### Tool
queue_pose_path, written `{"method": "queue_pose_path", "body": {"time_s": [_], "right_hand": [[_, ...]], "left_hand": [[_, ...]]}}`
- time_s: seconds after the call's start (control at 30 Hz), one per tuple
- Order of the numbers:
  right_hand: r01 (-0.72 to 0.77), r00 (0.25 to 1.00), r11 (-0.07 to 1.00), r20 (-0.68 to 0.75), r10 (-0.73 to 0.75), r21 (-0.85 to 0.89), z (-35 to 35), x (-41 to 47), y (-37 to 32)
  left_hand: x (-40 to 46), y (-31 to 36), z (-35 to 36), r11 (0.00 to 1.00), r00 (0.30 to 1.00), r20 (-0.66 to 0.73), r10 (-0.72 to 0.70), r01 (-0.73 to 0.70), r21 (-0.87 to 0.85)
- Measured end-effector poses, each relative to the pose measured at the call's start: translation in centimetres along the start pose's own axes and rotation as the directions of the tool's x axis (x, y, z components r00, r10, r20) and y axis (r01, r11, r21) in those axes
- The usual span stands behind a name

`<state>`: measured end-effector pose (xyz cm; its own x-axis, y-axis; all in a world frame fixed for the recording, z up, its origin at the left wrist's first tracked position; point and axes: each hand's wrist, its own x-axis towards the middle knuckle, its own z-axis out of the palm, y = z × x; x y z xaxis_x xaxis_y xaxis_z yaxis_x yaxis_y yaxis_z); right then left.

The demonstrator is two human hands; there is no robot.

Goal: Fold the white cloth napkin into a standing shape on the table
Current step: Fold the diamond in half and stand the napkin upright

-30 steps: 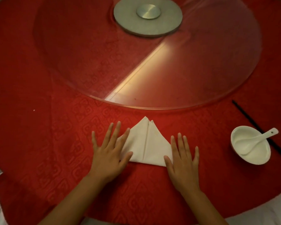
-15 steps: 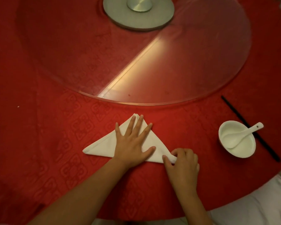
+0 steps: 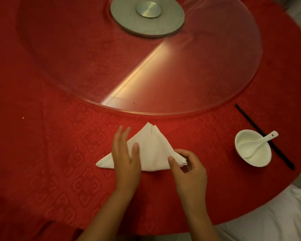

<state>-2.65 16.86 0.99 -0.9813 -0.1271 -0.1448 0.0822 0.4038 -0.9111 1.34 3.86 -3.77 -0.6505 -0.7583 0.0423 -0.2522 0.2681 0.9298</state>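
Note:
The white napkin [image 3: 153,150] lies on the red tablecloth [image 3: 59,153] as a flat triangle, tip pointing away from me, with a seam running down from the tip. My left hand [image 3: 125,160] rests flat on its left half, fingers straight and close together; the left corner sticks out beyond it. My right hand [image 3: 189,171] is at the right corner, thumb and curled fingers pinching the stacked layers there, which look slightly raised.
A white bowl [image 3: 261,162] with a white spoon [image 3: 261,141] in it stands to the right, with black chopsticks [image 3: 250,122] just beyond. The glass turntable [image 3: 215,75] with its metal hub [image 3: 147,16] covers the table's far part. The table edge curves at near right.
My left hand has slid from the napkin's middle to its left half, uncovering the seam. My right hand has loosened from a fist into a pinch on the right corner.

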Motion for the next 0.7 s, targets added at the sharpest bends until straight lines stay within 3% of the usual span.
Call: {"method": "queue_pose_path", "body": {"time_s": [0.07,0.13,0.17,0.23,0.37,0.53,0.6,0.7], "right_hand": [[0.022,0.999,0.999,0.025,-0.023,0.027,1.4,-0.5,-1.0],[0.037,0.999,0.998,0.038,-0.039,0.053,2.7,-1.0,-1.7],[0.047,0.998,0.997,0.040,-0.049,0.061,3.4,-1.3,-2.0],[0.086,0.995,0.995,0.038,-0.088,0.051,4.7,-1.9,-2.7],[0.219,0.974,0.974,0.075,-0.215,-0.054,7.4,-3.1,-3.4],[0.286,0.936,0.956,0.236,-0.262,-0.071,9.8,-4.9,-3.1],[0.342,0.929,0.934,0.186,-0.320,-0.100,9.7,-4.3,-2.5],[0.425,0.905,0.857,0.108,-0.412,-0.291,8.8,-1.8,-1.3]], "left_hand": [[-0.3,1.0,-2.3,0.940,0.972,0.032,-0.231,0.231,-0.249],[0.0,1.7,-4.4,0.772,0.870,0.222,-0.441,0.494,-0.400],[0.3,2.0,-5.3,0.696,0.803,0.326,-0.499,0.595,-0.401],[0.9,2.6,-6.9,0.659,0.731,0.446,-0.515,0.671,-0.340],[1.9,3.4,-8.7,0.702,0.742,0.474,-0.474,0.643,-0.305],[2.8,0.5,-10.3,0.900,0.865,0.320,-0.386,0.429,-0.075],[2.9,-1.1,-11.1,0.927,0.888,0.303,-0.347,0.373,-0.029],[2.7,-3.3,-11.4,0.948,0.910,0.268,-0.316,0.297,0.111]]}}
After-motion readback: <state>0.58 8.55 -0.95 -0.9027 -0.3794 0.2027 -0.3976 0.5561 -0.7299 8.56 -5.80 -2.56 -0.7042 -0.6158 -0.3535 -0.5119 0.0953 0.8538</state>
